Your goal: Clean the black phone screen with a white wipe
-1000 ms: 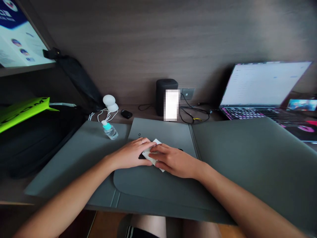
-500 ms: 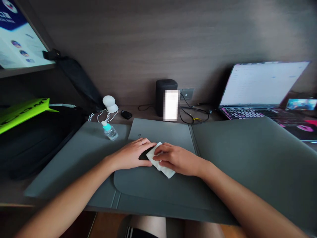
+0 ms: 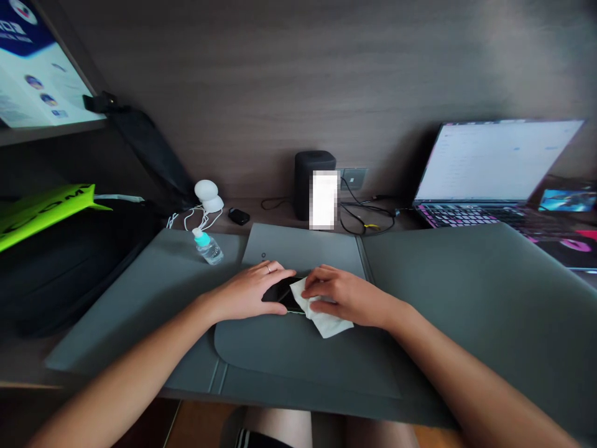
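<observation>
A black smartphone lies flat on the grey desk mat, its dark glossy face up. My left hand grips its left end, thumb along the near edge and fingers along the far one; a ring is on one finger. Pressed on the phone's right part is a white wipe, pinched under the bent fingers of my right hand. The phone's right end is hidden beneath the wipe and that hand. To the left on the mat, a small clear bottle with a turquoise collar leans tilted in view.
Along the back stand a white round device with cables, a black key fob and a dark speaker. An open laptop is at right. A black bag with a lime-green flap sits at left.
My right hand has slid the wipe to the right along the phone, baring more of its dark surface. The left hand has stayed in place at the phone's left end.
</observation>
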